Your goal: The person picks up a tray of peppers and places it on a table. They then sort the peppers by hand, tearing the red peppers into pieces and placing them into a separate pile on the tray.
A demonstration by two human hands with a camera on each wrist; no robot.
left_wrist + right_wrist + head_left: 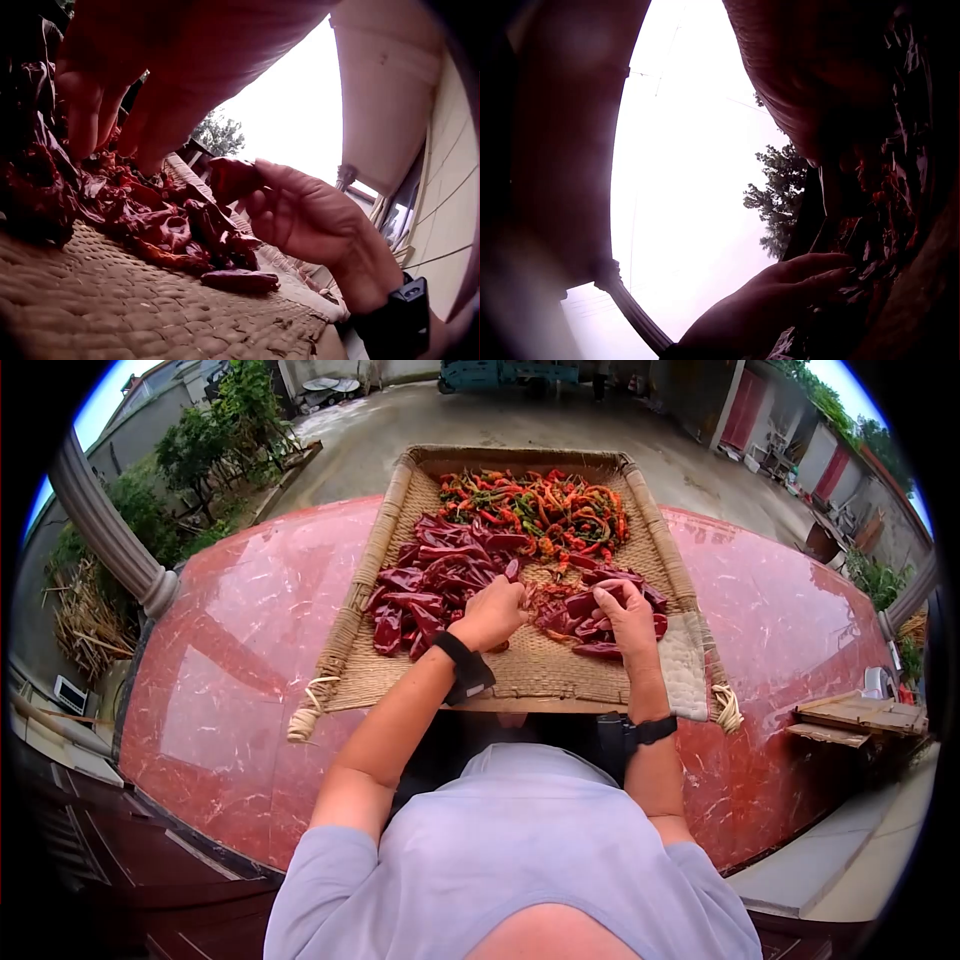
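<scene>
In the head view, dark red dried chili peppers (440, 575) lie heaped on the left of a woven tray (350, 630), with a smaller dark red pile (600, 650) toward the right. My left hand (490, 615) is over the tray between these piles. The left wrist view shows its fingers (86, 124) pointing loosely down at the peppers, with nothing visibly gripped. On the right, my right hand (632, 622) pinches a dark red chili pepper (231, 178) between thumb and fingers, raised above the pile. In the right wrist view the peppers are mostly in shadow.
Thin orange, red and green chilies (550, 510) fill the tray's far part. The tray stands on a glossy red stone tabletop (250, 660). Wooden boards (865, 715) lie at the right edge. Beyond are a concrete yard (400, 430), a pillar (110, 520) and plants.
</scene>
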